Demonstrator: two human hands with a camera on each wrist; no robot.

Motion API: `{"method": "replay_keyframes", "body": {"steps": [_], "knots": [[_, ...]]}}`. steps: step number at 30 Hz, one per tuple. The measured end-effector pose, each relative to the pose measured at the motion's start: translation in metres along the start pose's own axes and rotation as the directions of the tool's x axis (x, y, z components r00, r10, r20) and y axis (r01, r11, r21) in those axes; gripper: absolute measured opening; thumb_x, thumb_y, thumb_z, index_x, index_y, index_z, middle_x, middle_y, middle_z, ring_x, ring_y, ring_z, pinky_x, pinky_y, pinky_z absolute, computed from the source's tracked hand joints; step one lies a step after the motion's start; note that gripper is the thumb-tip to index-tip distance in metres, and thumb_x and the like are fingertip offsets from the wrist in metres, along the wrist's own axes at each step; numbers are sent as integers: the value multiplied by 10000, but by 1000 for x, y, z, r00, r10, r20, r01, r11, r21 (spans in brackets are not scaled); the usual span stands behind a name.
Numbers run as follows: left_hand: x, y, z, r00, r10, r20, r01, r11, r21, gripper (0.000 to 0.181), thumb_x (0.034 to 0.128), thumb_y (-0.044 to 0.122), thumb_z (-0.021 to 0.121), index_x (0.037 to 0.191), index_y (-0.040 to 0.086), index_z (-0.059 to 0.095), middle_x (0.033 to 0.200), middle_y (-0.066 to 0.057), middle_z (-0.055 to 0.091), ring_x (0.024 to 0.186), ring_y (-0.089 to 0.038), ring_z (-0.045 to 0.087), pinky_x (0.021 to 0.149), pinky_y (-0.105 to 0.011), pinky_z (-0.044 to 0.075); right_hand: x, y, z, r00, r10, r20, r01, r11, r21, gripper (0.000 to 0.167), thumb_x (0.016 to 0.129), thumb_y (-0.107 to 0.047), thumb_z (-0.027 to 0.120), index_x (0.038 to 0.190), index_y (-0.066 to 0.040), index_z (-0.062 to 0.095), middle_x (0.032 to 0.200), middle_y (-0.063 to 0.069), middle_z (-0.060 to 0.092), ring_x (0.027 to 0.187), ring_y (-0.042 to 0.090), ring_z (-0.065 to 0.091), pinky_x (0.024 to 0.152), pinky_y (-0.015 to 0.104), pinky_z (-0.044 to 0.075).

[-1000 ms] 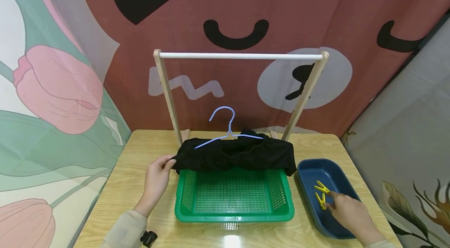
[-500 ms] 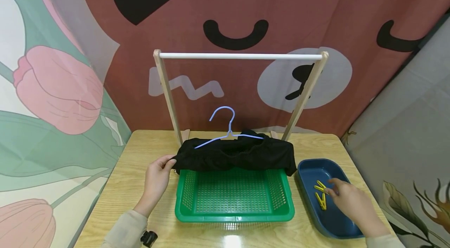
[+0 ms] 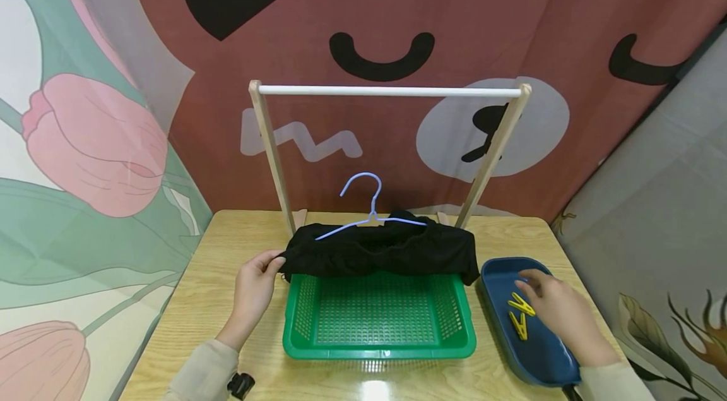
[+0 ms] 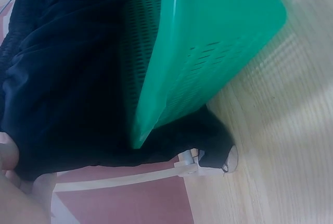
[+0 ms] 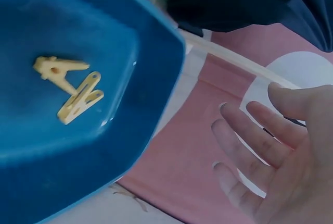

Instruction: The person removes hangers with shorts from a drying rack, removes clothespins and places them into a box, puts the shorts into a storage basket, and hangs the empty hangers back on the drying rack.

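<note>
Black cloth point(image 3: 380, 249) with a gathered edge lies over the back of the green basket point(image 3: 377, 353). My left hand point(image 3: 254, 290) pinches its left corner between thumb and fingers; the left wrist view shows the cloth point(image 4: 67, 88) and part of that hand point(image 4: 23, 187). A lavender hanger point(image 3: 373, 215) rests at the cloth's upper edge, hook upward. Above the blue tray point(image 3: 511, 360), my right hand point(image 3: 559, 312) holds nothing, its fingers spread in the right wrist view point(image 5: 281, 151). Two yellow clothespins point(image 3: 521, 304) point(image 3: 519, 326) lie in the tray, touching in the right wrist view.
A rack with a white bar point(image 3: 389, 91) and wooden posts point(image 3: 491, 155) stands behind the basket on the wooden table point(image 3: 238, 230). Patterned curtains point(image 3: 369, 3) hang behind and at both sides. A black strap device point(image 3: 241, 385) is by my left sleeve.
My right hand has drawn off the clothespins and shifted slightly up over the tray; the upper clothespin has moved and turned a little. My left hand stays on the cloth.
</note>
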State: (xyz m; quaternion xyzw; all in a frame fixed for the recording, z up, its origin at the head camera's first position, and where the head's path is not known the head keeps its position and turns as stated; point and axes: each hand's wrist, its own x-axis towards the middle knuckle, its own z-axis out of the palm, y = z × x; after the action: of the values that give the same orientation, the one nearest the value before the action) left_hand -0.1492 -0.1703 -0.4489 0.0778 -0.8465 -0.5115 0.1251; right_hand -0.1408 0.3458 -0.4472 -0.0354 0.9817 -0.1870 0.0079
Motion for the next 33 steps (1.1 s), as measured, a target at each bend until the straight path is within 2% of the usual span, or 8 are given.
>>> {"method": "replay_keyframes", "body": {"steps": [4, 12, 18, 25, 30, 33], "knots": [[0, 0, 0, 1000, 4, 0, -4, 1000, 0, 178, 985, 111, 622, 1063, 13, 747, 1035, -133, 725, 925, -235, 657, 739, -214, 497, 5, -5, -2, 1000, 3, -21, -3, 1000, 28, 463, 1035, -383, 527, 1253, 13, 622, 953, 117, 700, 621, 127, 555, 491, 328, 393], [1, -1, -1, 1000, 9, -9, -9, 1000, 17, 174, 990, 110, 619, 1064, 17, 746, 1033, -127, 723, 929, -238, 660, 733, -214, 499, 14, -18, -3, 993, -19, -117, 25, 998, 52, 413, 1038, -340, 535, 1252, -1, 637, 1055, 200, 698, 745, 243, 640, 538, 350, 435], [1, -2, 0, 1000, 5, 2, -5, 1000, 13, 177, 991, 108, 615, 1073, 19, 743, 1037, -124, 722, 926, -223, 653, 734, -212, 499, 19, -31, -3, 981, -33, -189, 43, 998, 51, 348, 1024, -263, 575, 1227, 8, 655, 1033, 203, 706, 732, 263, 651, 568, 381, 467], [2, -3, 1, 1000, 18, -10, -18, 1000, 4, 165, 978, 94, 629, 1058, 14, 749, 1021, -130, 724, 910, -229, 655, 723, -208, 496, 25, -43, -6, 973, -23, -229, 43, 996, 81, 344, 1034, -262, 554, 1246, -8, 650, 1054, 204, 701, 732, 271, 628, 538, 332, 401], [1, -2, 1, 1000, 23, -17, -23, 1000, -4, 158, 977, 87, 630, 1043, 8, 750, 1010, -133, 724, 896, -231, 656, 718, -197, 496, 31, -54, -7, 953, -56, -297, 88, 991, 96, 310, 1025, -241, 576, 1228, -27, 672, 1033, 186, 707, 669, 248, 593, 517, 337, 385], [1, -2, 2, 999, 27, -26, -27, 1000, -4, 152, 975, 81, 631, 1034, 11, 752, 1005, -128, 726, 884, -219, 654, 713, -191, 494, 35, -60, -6, 937, -82, -339, 125, 986, 110, 286, 1021, -225, 584, 1208, -34, 686, 1026, 178, 708, 703, 278, 618, 534, 374, 428]]}}
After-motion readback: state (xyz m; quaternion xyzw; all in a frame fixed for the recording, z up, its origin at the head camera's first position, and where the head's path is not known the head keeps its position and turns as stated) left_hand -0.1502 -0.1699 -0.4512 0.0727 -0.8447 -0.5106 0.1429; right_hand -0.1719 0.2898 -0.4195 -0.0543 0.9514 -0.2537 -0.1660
